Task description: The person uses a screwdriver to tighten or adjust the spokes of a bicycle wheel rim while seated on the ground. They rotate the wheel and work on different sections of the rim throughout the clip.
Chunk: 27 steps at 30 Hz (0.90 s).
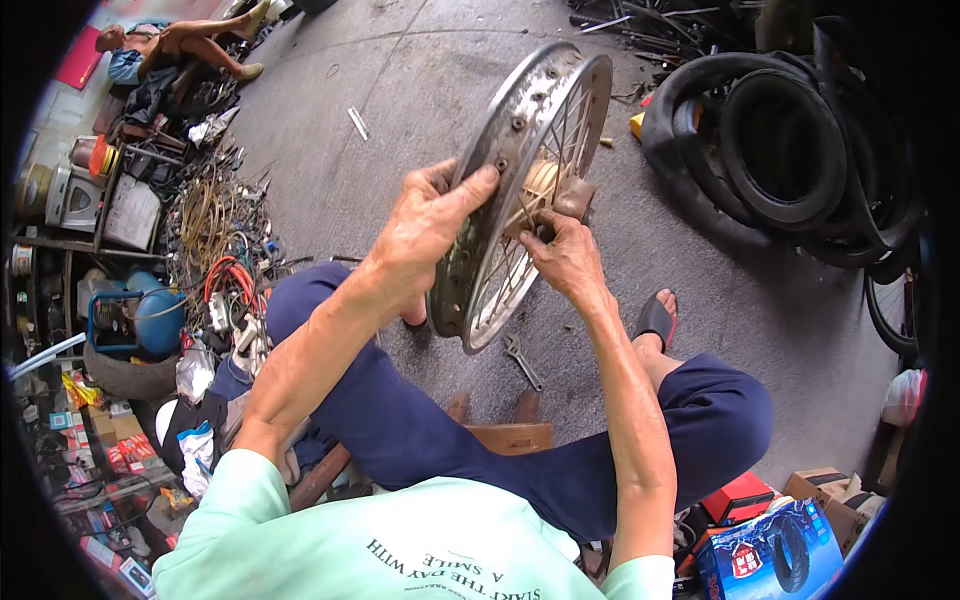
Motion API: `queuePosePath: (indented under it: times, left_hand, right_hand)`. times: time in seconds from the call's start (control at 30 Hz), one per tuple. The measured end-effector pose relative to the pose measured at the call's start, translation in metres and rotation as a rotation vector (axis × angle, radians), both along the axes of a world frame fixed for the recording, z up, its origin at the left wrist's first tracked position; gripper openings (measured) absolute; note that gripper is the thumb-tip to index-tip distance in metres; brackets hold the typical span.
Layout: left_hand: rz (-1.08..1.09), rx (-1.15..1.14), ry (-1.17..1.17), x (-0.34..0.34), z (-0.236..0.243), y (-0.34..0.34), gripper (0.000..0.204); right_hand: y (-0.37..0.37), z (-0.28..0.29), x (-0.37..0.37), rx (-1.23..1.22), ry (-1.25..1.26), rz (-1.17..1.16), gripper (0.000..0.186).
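Grey concrete floor (420,90) w/ daylight. Black tyres (790,150) piled upper right. Cluttered shelves & wire tangle (215,215) on left, blue compressor tank (150,315) mid-left. Cardboard boxes (830,495) bottom right. Wooden stool (510,437) at centre-bottom.

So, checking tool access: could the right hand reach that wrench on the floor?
Probably yes: the wrench lies on open floor just below the spoked wheel, but the right hand is busy at the hub.

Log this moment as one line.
left hand: grips spoked wheel rim | right hand: fingers at hub | wrench: on floor under wheel
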State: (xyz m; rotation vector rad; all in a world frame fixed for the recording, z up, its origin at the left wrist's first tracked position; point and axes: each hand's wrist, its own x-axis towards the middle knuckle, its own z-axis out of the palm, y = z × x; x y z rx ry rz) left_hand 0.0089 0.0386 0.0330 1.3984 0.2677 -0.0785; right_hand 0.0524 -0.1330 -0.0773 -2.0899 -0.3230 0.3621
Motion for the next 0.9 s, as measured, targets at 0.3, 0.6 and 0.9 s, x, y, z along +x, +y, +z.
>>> queuePosePath:
  times: [0.3, 0.6, 0.9]
  left_hand:
    - [-0.004, 0.049, 0.032, 0.01, 0.01, 0.025, 0.031]
    - [-0.033, 0.655, -0.134, 0.016, -0.013, 0.011, 0.075]
    - [-0.003, 0.314, -0.148, 0.026, -0.004, -0.009, 0.047]
  right_hand:
    - [0.031, -0.036, -0.024, 0.085, -0.323, -0.197, 0.026]
    - [0.031, -0.02, -0.03, 0.222, -0.4, -0.397, 0.019]
    - [0.031, 0.055, -0.035, 0.402, -0.603, -0.209, 0.033]
